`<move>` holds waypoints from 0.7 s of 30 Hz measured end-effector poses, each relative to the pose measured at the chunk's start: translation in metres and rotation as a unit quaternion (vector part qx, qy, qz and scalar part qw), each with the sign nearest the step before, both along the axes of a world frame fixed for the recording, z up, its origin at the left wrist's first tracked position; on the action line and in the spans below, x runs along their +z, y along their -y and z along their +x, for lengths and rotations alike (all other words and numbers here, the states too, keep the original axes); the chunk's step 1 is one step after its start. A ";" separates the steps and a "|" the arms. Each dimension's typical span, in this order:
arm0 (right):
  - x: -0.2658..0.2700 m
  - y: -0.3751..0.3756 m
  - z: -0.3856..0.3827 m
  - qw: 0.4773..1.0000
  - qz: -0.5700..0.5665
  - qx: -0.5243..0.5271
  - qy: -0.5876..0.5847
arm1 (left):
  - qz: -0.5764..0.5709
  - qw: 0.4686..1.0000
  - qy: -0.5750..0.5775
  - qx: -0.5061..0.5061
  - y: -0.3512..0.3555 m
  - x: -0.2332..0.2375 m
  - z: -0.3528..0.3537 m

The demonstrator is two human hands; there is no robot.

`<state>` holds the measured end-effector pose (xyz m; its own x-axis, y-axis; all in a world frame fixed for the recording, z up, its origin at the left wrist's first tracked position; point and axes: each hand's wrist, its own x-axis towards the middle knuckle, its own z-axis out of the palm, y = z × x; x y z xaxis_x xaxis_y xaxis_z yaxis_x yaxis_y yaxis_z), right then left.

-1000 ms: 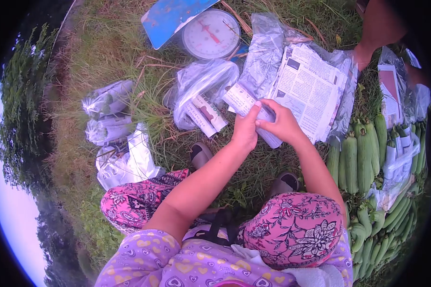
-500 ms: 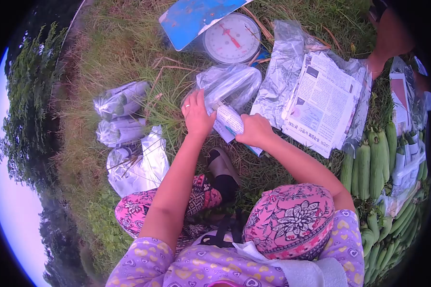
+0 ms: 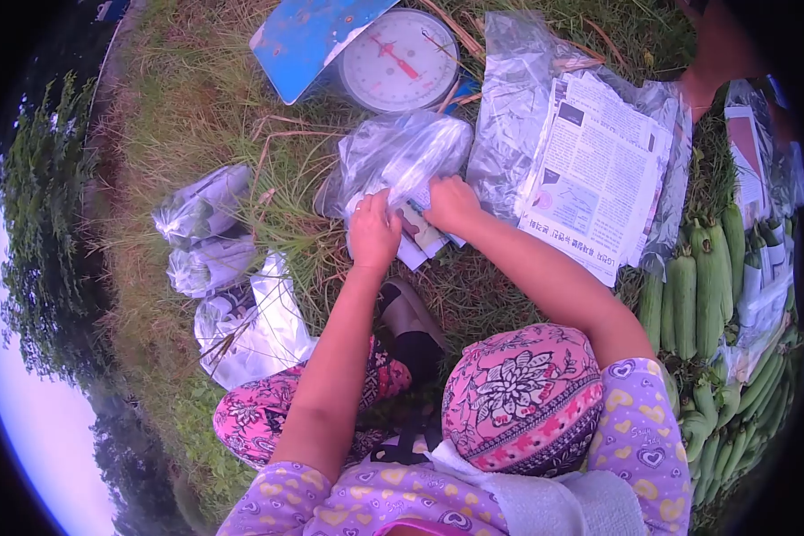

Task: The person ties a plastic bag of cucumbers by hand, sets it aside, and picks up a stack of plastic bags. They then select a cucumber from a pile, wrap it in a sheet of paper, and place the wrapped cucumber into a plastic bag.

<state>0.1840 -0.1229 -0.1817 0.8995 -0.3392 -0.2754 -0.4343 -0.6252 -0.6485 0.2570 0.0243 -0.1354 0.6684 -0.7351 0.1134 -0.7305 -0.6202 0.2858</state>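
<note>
In the head view, my left hand and my right hand are at a clear plastic bag in the middle of the grass. Inside the bag lie newspaper-wrapped bundles. Printed paper sticks out of its open end between my hands. My left hand presses on the left side of the opening with its fingers bent over the bag edge. My right hand is closed at the right side of the opening; the plastic and paper under its fingers are partly hidden.
A dial scale with a blue plate stands beyond the bag. Newspapers lie on plastic bags at right, near green gourds. Bagged bundles and white plastic lie left. Another person's limb shows top right.
The wrapped roll near my right hand has gone further into the bag. My right hand has moved up and left, my left hand slightly down. The whole view has shifted slightly.
</note>
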 end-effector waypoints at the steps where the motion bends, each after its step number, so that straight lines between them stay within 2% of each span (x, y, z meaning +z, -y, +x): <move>1: -0.007 0.001 -0.002 1.000 -0.008 -0.011 0.014 | 0.001 1.000 -0.009 0.001 0.001 -0.002 -0.004; 8: -0.011 -0.004 -0.001 0.999 -0.001 0.006 0.054 | 0.000 1.000 -0.024 -0.001 0.006 -0.014 -0.016; 10: -0.018 -0.006 -0.001 0.997 0.005 -0.018 0.073 | 0.009 0.999 -0.035 -0.001 0.009 -0.016 -0.018; 14: 0.000 0.008 -0.022 0.995 0.068 -0.040 0.056 | 0.097 0.994 -0.047 -0.028 0.007 -0.022 -0.018; 17: 0.024 0.016 -0.062 0.983 0.130 -0.034 0.127 | 0.091 0.992 -0.080 -0.028 0.005 -0.038 -0.017; 18: 0.026 0.020 -0.077 0.973 0.145 -0.023 0.180 | 0.077 0.995 -0.029 -0.050 0.000 -0.048 -0.013; 21: 0.057 0.047 -0.148 0.941 0.162 -0.096 0.281 | 0.008 0.997 0.034 -0.064 0.018 -0.028 -0.030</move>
<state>0.0364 -0.1698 -0.1250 0.8648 -0.4901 0.1094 -0.0500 -0.3009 -0.9523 0.2267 0.0059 -0.1629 0.5603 -0.8160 0.1422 -0.8212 -0.5249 0.2239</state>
